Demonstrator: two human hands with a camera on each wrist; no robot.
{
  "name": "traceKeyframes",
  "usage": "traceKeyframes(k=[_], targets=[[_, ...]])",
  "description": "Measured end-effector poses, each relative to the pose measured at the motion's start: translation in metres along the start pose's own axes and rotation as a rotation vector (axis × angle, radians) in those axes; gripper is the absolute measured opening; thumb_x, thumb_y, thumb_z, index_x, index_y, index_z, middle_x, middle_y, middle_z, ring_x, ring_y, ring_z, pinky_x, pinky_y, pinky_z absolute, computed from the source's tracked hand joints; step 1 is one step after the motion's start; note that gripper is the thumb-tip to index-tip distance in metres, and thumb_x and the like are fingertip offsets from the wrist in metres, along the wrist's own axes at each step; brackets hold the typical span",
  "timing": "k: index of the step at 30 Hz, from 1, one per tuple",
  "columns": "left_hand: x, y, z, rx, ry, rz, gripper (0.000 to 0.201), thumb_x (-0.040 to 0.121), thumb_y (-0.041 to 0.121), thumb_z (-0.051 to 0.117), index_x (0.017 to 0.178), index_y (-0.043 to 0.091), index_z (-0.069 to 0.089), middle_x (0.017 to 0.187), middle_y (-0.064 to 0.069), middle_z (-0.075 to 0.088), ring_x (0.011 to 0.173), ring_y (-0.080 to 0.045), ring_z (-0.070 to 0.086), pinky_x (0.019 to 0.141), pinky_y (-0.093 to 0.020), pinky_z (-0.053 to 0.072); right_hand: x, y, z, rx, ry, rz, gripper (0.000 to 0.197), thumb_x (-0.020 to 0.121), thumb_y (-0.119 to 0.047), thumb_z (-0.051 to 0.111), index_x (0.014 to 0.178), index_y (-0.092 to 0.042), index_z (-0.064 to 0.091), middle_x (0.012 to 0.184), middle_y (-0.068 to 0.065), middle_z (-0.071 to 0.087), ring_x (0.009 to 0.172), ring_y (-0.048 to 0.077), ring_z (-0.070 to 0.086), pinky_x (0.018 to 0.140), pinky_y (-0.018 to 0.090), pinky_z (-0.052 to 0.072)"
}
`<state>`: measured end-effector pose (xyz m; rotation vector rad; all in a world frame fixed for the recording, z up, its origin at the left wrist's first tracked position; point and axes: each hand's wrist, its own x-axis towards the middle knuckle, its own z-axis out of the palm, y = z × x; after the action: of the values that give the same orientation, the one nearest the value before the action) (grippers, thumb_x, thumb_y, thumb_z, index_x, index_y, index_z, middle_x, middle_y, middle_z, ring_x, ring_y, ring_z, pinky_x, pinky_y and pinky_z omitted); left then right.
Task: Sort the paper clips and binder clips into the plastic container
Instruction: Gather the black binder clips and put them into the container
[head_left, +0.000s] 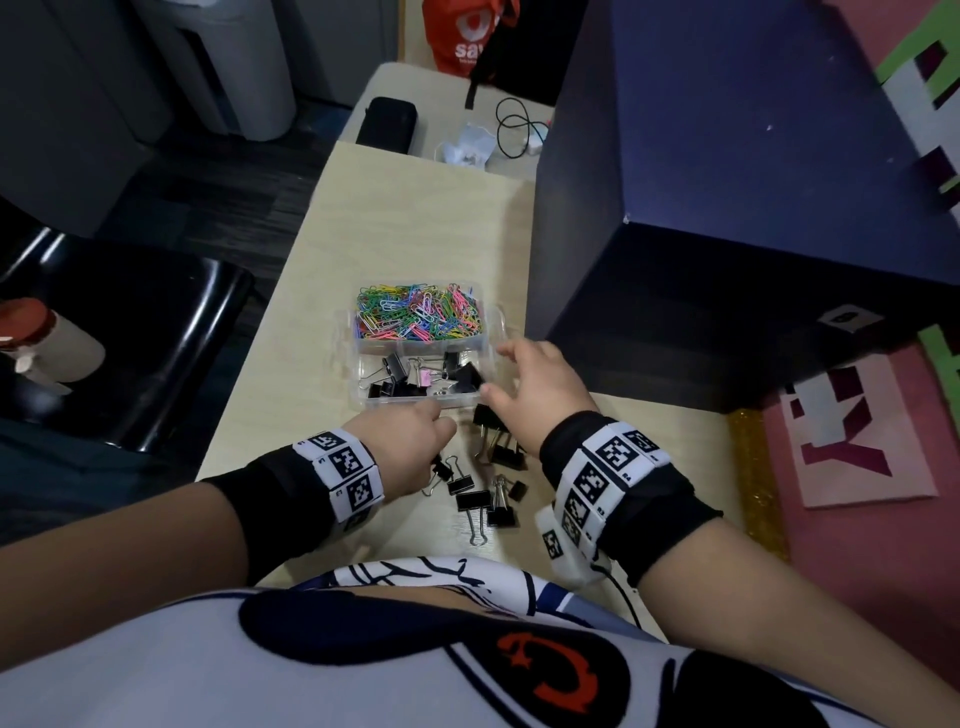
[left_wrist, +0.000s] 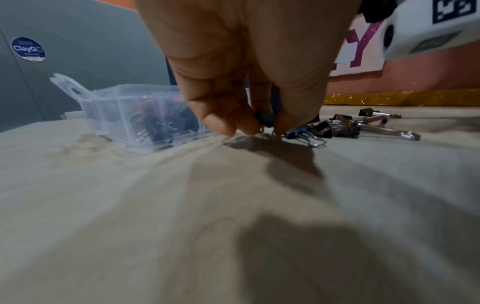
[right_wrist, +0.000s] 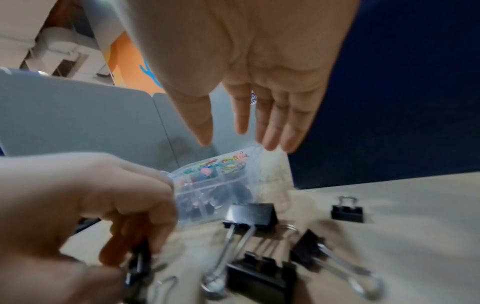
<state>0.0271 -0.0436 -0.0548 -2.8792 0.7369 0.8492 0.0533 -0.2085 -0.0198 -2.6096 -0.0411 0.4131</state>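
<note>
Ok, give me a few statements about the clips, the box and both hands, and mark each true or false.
1. The left hand pinches a binder clip at the table. True.
2. The right hand grips a clip. False: its fingers are spread and hold nothing.
3. The coloured paper clips fill the far section of the box. True.
4. Every binder clip is already boxed. False: loose binder clips lie on the table.

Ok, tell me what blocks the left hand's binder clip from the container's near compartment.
Nothing visible. The left hand pinches a binder clip just short of the open container; the right hand hovers off to its right.
</note>
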Motion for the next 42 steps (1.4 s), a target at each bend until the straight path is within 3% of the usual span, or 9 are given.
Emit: traceKeyframes(k=[6,12,14,18,22,24,31,36,42], targets=[[-0.004,-0.011,-0.009,-0.095,0.022,0.044,0.018,0.086,0.014,0.048,0.103,0.014,0.054,0.109,-0.005,0.05,0.091,-0.028,0.058,0.078,-0.04,0.053,-0.009,0.031,0.009,-0.288,-0.176,0.26,0.045,0.088,-0.013,0.049,0.132,-0.019,0.04,0.138,0.006,0.034,0.124,0.031,0.035,0.094,0.04,0.041],[-0.003,-0.026,-0.031,-0.298,0.524,0.068,0.015,0.083,0.015,0.057,0.097,0.01,0.06,0.099,-0.009,0.055,0.081,-0.031,0.059,0.068,-0.037,0.05,-0.013,0.044,0.018,-0.293,-0.182,0.195,0.048,0.087,0.0,0.039,0.132,-0.015,0.042,0.134,0.009,0.035,0.121,0.03,0.037,0.093,0.036,0.041],[0.0,-0.033,-0.036,-0.302,0.594,0.019,0.019,0.082,0.014,0.06,0.101,0.009,0.062,0.1,-0.012,0.056,0.082,-0.032,0.058,0.067,-0.035,0.047,-0.013,0.042,0.018,-0.277,-0.175,0.18,0.047,0.086,0.002,0.038,0.13,-0.013,0.044,0.131,0.01,0.037,0.119,0.03,0.041,0.094,0.037,0.042],[0.0,-0.028,-0.029,-0.215,0.522,0.1,0.027,0.084,0.023,0.059,0.109,0.015,0.061,0.108,-0.009,0.055,0.091,-0.032,0.059,0.073,-0.04,0.053,-0.011,0.04,0.018,-0.21,-0.176,0.183,0.036,0.088,-0.007,0.044,0.122,-0.017,0.051,0.126,0.006,0.039,0.115,0.028,0.047,0.094,0.033,0.043],[-0.005,-0.007,-0.012,-0.002,0.055,0.194,0.041,0.087,0.037,0.055,0.126,0.028,0.047,0.124,0.003,0.044,0.111,-0.021,0.051,0.086,-0.035,0.049,-0.01,0.036,0.023,-0.176,-0.213,0.133,0.037,0.088,-0.02,0.056,0.125,-0.018,0.051,0.126,0.003,0.036,0.113,0.024,0.049,0.097,0.032,0.043],[-0.004,-0.001,-0.005,0.063,-0.036,0.21,0.046,0.087,0.038,0.057,0.129,0.027,0.043,0.126,0.001,0.041,0.112,-0.023,0.048,0.087,-0.037,0.046,-0.01,0.033,0.025,-0.187,-0.22,0.109,0.033,0.089,-0.017,0.053,0.122,-0.016,0.053,0.123,0.003,0.038,0.108,0.024,0.052,0.095,0.033,0.045],[0.002,-0.001,0.005,0.007,-0.05,0.14,0.028,0.093,0.031,0.052,0.117,0.017,0.051,0.115,-0.005,0.049,0.103,-0.027,0.055,0.085,-0.04,0.049,-0.009,0.036,0.03,-0.192,-0.204,0.109,0.013,0.089,-0.009,0.048,0.099,-0.016,0.052,0.111,0.003,0.038,0.086,0.023,0.053,0.078,0.031,0.046],[0.001,0.0,0.004,-0.046,-0.065,0.093,0.024,0.096,0.031,0.046,0.113,0.016,0.054,0.11,-0.004,0.055,0.101,-0.026,0.057,0.082,-0.038,0.05,-0.009,0.039,0.029,-0.171,-0.204,0.122,0.013,0.094,-0.016,0.048,0.107,-0.017,0.052,0.113,0.004,0.038,0.08,0.021,0.052,0.076,0.028,0.046],[0.004,-0.016,-0.022,-0.224,0.307,-0.025,0.026,0.092,0.033,0.053,0.113,0.018,0.059,0.11,-0.003,0.06,0.103,-0.024,0.059,0.086,-0.035,0.049,-0.012,0.036,0.02,-0.187,-0.279,0.159,0.034,0.088,-0.008,0.049,0.121,-0.016,0.05,0.123,0.004,0.035,0.087,0.022,0.053,0.079,0.03,0.047]])
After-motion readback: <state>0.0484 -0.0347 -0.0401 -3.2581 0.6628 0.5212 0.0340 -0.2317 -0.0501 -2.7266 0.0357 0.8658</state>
